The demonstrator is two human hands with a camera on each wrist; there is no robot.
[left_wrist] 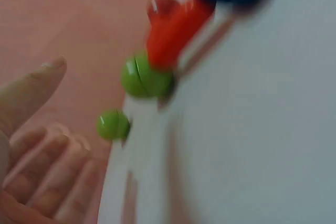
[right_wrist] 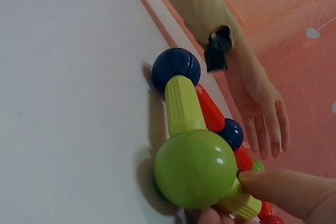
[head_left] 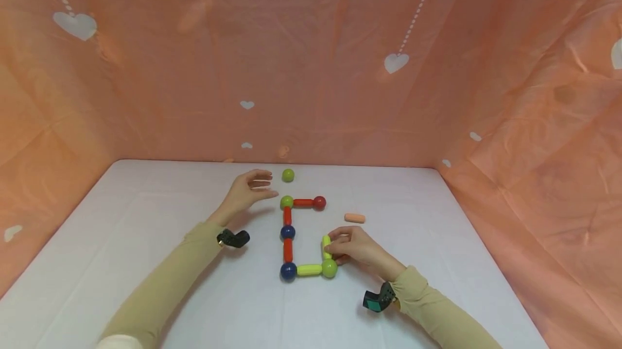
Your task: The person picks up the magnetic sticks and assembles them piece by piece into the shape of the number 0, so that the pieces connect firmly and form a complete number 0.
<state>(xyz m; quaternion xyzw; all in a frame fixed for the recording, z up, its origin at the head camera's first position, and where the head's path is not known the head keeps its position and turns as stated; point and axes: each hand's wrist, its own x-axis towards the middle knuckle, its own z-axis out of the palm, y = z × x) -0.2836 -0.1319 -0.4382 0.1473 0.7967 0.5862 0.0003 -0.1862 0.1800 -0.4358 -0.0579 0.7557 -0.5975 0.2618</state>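
Observation:
A shape of rods and balls lies on the white table. Its top is a green ball (head_left: 286,201) joined by a red rod (head_left: 303,203) to a red ball (head_left: 319,202). Two more red rods run down past a blue ball (head_left: 288,232) to another blue ball (head_left: 289,271). From there a yellow rod (head_left: 309,270) reaches a green ball (head_left: 329,268). My right hand (head_left: 359,249) pinches a second yellow rod (right_wrist: 239,203), whose end meets that green ball. My left hand (head_left: 250,189), fingers extended and holding nothing, hovers left of the top corner.
A loose green ball (head_left: 288,175) lies near the table's back edge, beyond the shape. An orange rod (head_left: 355,218) lies alone, just beyond my right hand. Orange cloth (head_left: 282,68) with white hearts hangs behind and beside the table.

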